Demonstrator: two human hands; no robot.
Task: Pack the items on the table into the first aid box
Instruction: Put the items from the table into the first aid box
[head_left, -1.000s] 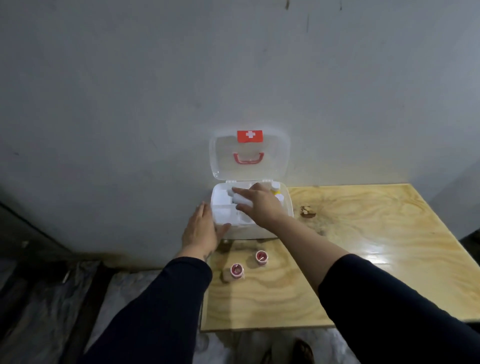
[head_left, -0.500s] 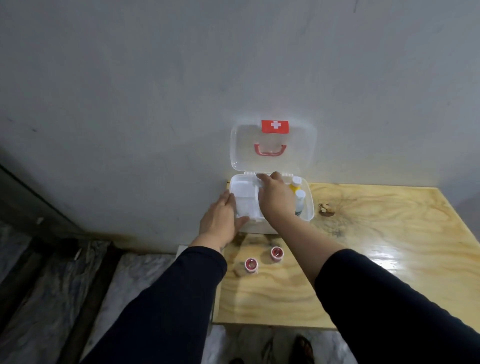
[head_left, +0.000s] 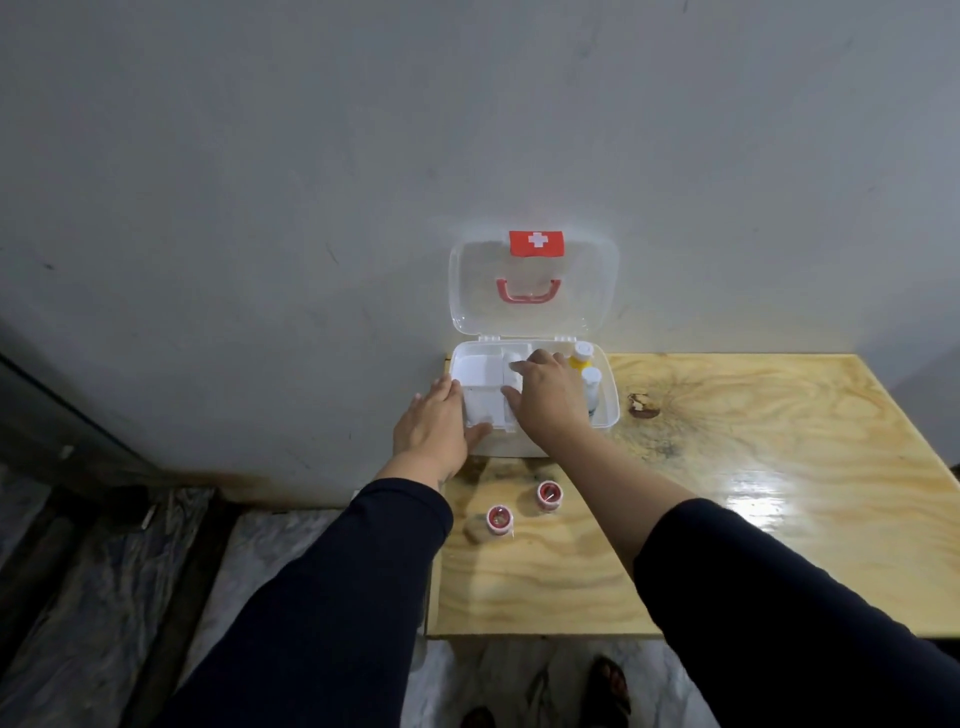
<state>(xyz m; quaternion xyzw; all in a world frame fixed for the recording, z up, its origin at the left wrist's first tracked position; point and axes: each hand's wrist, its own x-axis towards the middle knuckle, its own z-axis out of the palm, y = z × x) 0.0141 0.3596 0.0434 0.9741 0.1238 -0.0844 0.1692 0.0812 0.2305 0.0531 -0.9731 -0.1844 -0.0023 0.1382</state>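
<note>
The first aid box (head_left: 607, 415) stands open at the table's back left corner, its clear lid (head_left: 597, 291) leaning on the wall. A white divided tray (head_left: 480, 395) fills its left half. A yellow bottle (head_left: 581, 358) and a white bottle (head_left: 592, 382) stand in its right half. My left hand (head_left: 431, 431) lies flat against the box's front left corner, thumb along the rim. My right hand (head_left: 550, 400) is palm down over the tray, fingertips by a small white roll (head_left: 511, 358); what lies under the palm is hidden. Two small red-capped jars (head_left: 548, 493) (head_left: 500, 518) stand on the table.
The wooden table (head_left: 753, 493) runs to the right; its left edge is just beside the jars and its front edge is near my feet. A dark knot (head_left: 641, 405) marks the wood right of the box. A grey wall rises directly behind the box.
My right hand has gone from holding a white roll above the tray to lying low over the tray. My left hand stays at the box's corner. The camera has shifted.
</note>
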